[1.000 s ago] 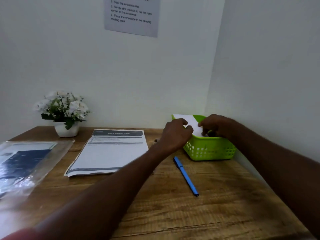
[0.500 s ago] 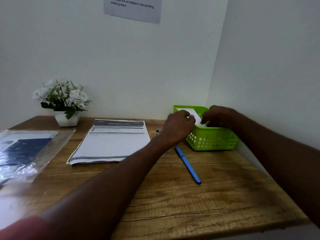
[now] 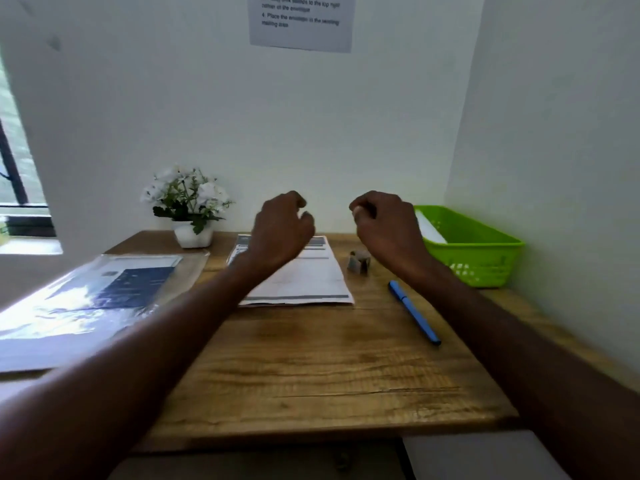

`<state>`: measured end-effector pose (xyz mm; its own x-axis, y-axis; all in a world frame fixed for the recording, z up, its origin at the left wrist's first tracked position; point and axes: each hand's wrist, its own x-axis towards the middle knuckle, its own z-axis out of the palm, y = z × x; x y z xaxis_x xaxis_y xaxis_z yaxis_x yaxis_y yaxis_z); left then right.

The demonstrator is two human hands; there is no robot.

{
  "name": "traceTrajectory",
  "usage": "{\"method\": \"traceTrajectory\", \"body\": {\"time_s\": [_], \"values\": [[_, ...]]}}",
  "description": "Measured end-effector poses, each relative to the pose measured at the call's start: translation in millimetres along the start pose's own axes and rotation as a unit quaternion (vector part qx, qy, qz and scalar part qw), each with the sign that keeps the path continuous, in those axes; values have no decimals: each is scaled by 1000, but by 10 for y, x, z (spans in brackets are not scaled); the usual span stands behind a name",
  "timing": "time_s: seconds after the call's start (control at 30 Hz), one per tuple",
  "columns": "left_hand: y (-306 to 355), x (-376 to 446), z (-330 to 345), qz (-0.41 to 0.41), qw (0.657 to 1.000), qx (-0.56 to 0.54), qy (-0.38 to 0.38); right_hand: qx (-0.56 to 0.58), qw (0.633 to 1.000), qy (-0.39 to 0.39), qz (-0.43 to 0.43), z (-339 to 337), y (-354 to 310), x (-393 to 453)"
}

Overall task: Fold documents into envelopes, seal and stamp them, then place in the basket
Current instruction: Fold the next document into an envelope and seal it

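A white envelope [image 3: 427, 226] lies inside the green basket [image 3: 485, 261] at the table's back right corner. Both my hands hover above the table, left of the basket. My left hand [image 3: 280, 233] hangs over the top of the printed document stack [image 3: 311, 282], fingers loosely curled and holding nothing. My right hand [image 3: 388, 230] is just left of the basket's rim, fingers also loosely curled and empty. A small grey-brown object [image 3: 359, 262], perhaps the stamps, sits between the documents and the basket.
A blue pen [image 3: 414, 311] lies diagonally on the wooden table [image 3: 311, 375], in front of the basket. A clear plastic sleeve with dark blue contents [image 3: 104, 296] covers the left side. A white flower pot [image 3: 188, 206] stands at the back. A printed notice [image 3: 301, 19] hangs on the wall.
Both hands let go of the white envelope, which stays in the basket, and have drawn back to the left. The camera has swung left.
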<state>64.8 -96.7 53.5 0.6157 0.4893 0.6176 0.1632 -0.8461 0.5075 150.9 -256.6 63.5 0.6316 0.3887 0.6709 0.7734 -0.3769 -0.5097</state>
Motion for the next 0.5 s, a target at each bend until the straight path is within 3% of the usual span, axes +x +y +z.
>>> {"method": "traceTrajectory", "body": {"time_s": [0.23, 0.5], "values": [[-935, -117, -391, -48, 989, 137, -16, -59, 984, -167, -28, 875, -366, 31], [-1070, -171, -254, -73, 965, 231, -105, -148, 962, -216, -79, 1238, -177, -111]]}}
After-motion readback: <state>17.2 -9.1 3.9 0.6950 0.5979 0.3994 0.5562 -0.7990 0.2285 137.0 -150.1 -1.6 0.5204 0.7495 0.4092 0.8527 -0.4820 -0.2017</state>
